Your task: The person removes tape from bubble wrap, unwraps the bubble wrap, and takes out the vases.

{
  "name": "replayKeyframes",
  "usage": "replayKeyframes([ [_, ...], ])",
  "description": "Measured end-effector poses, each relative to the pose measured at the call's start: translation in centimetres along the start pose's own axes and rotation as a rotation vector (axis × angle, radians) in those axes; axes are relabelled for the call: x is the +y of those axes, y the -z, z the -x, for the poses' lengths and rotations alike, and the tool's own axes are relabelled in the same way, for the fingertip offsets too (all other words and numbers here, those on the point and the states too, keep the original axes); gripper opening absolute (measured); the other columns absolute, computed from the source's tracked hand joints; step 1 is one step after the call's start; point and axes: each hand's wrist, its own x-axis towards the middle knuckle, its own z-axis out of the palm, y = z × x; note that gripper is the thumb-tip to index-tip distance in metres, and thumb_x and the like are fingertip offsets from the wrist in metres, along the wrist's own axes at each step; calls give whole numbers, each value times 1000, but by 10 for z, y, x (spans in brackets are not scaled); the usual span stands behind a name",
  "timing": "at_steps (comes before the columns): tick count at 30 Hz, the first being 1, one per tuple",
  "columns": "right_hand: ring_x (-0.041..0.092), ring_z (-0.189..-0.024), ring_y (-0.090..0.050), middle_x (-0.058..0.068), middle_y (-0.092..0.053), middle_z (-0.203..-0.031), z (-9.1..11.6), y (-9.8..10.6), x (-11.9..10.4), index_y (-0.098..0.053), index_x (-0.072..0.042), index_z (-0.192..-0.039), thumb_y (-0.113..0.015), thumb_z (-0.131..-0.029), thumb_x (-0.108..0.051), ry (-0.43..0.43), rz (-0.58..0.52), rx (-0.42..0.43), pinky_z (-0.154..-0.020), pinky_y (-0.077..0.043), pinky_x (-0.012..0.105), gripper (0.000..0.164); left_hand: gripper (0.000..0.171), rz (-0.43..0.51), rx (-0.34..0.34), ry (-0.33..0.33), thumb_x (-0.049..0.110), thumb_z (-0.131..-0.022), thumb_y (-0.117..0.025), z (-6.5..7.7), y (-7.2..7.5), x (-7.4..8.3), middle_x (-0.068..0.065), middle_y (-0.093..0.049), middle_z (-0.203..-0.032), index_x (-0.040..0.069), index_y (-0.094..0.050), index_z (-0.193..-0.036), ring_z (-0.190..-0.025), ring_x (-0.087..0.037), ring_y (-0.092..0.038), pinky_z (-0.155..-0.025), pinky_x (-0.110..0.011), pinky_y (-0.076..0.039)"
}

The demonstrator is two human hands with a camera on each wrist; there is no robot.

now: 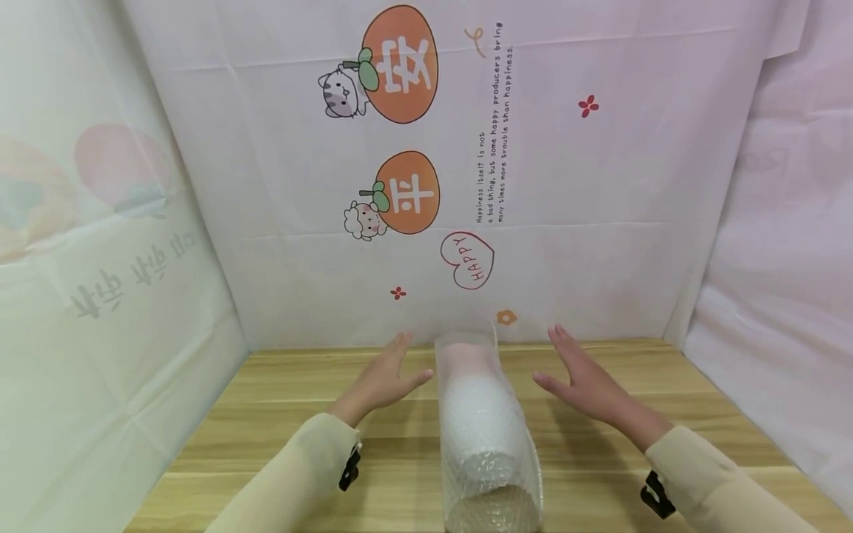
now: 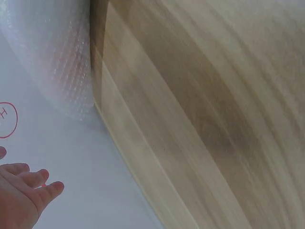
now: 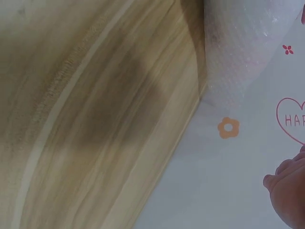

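A long roll wrapped in bubble wrap (image 1: 483,422) lies lengthwise on the wooden tabletop, white with a pinkish part toward its far end. Its near end shows loose, clear layers of wrap. My left hand (image 1: 381,377) hovers to the left of the bundle with fingers extended and thumb spread toward it. On the other side my right hand (image 1: 589,381) is held likewise, apart from the wrap, its palm turned inward. Both hands hold nothing. In the left wrist view the bubble wrap (image 2: 52,52) fills the upper left corner, beyond the fingers (image 2: 50,191).
White printed sheets hang as a back wall (image 1: 566,185) and as side walls at left (image 1: 100,311) and right (image 1: 780,296). The wood-grain tabletop (image 1: 266,414) runs up to the back sheet. Dark straps with clips sit at both cream sleeves (image 1: 300,474).
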Motion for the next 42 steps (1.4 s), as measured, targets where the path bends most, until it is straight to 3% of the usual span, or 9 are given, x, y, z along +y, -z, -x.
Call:
replayKeyframes([
  [7, 48, -141, -11, 26, -6, -158, 11, -8, -4, -9, 2, -154, -60, -95, -44, 17, -21, 5, -107, -17, 65, 91, 92, 60, 6, -9, 63, -91, -53, 7, -12, 5, -8, -14, -161, 10, -15, -156, -145, -24, -14, -115, -43, -18],
  [13, 48, -141, -12, 26, -8, -157, 17, -14, -6, -13, 3, -153, -62, -95, -39, 30, -69, 15, -107, -18, 65, 87, 89, 87, 2, 4, 61, -92, -53, 10, -18, 8, -8, -17, -160, 13, -15, -157, -144, -25, -17, -114, -45, -20],
  [20, 49, -140, -15, 28, -12, -156, 21, -24, -7, -16, 6, -152, -61, -96, -37, 21, -102, 14, -107, -19, 64, 83, 90, 195, 7, 24, 58, -91, -56, 12, -31, 8, -13, -20, -158, 10, -16, -156, -142, -33, -22, -112, -52, -21],
  [30, 49, -138, -21, 29, -19, -154, 29, -35, -15, -23, 8, -150, -56, -99, -34, 9, -163, 22, -107, -21, 61, 74, 96, 264, -44, 47, 62, -91, -53, 17, -43, 14, -16, -18, -158, 4, -14, -155, -142, -33, -21, -112, -50, -21],
  [42, 48, -135, -26, 28, -22, -152, 35, -44, -25, -25, 9, -149, -51, -102, -33, -55, -246, 7, -107, -23, 56, 68, 98, 394, -88, 110, 63, -91, -52, 17, -57, 23, -27, -23, -154, -6, -18, -152, -137, -39, -31, -110, -52, -25],
])
